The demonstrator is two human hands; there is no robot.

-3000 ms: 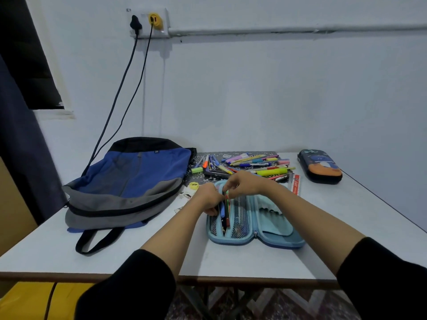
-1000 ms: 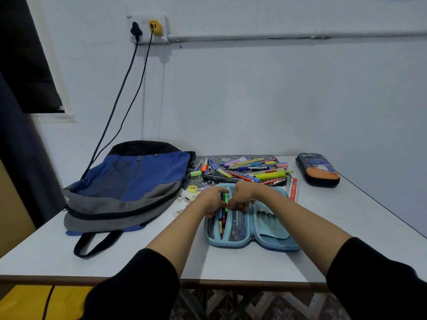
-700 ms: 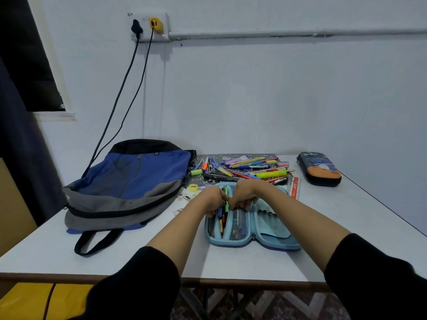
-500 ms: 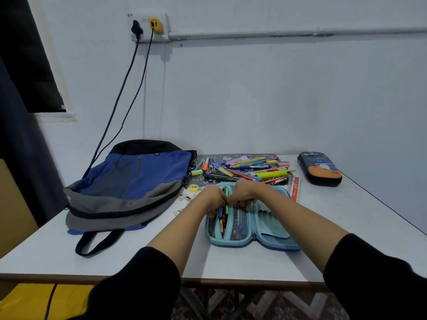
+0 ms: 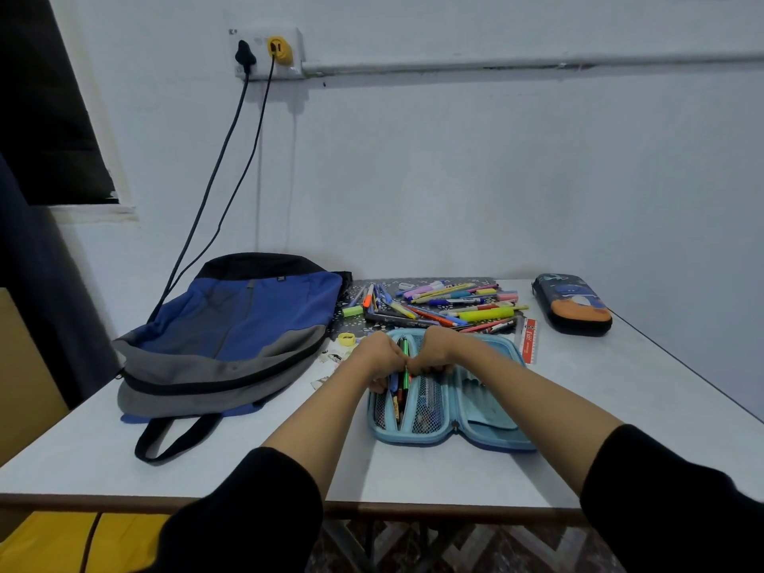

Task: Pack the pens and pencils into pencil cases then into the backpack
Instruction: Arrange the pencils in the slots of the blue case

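1. The person is wearing a black top.
2. The left sleeve (image 5: 248, 510) and the right sleeve (image 5: 674, 498) are ending near the elbows.
3. The left hand (image 5: 378, 357) and the right hand (image 5: 434, 352) are showing bare.

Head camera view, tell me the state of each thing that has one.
Blue pencil case: open flat, partly filled.
Dark pencil case: closed.
Backpack: lying flat, opening unclear.
Loose pens: unpacked, heaped.
Left hand: grips packed pens.
Right hand: pinches green pen.

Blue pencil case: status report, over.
Left grip, right grip hold pens in open blue case. Pen pile unpacked. Backpack untouched. Nothing in the way.
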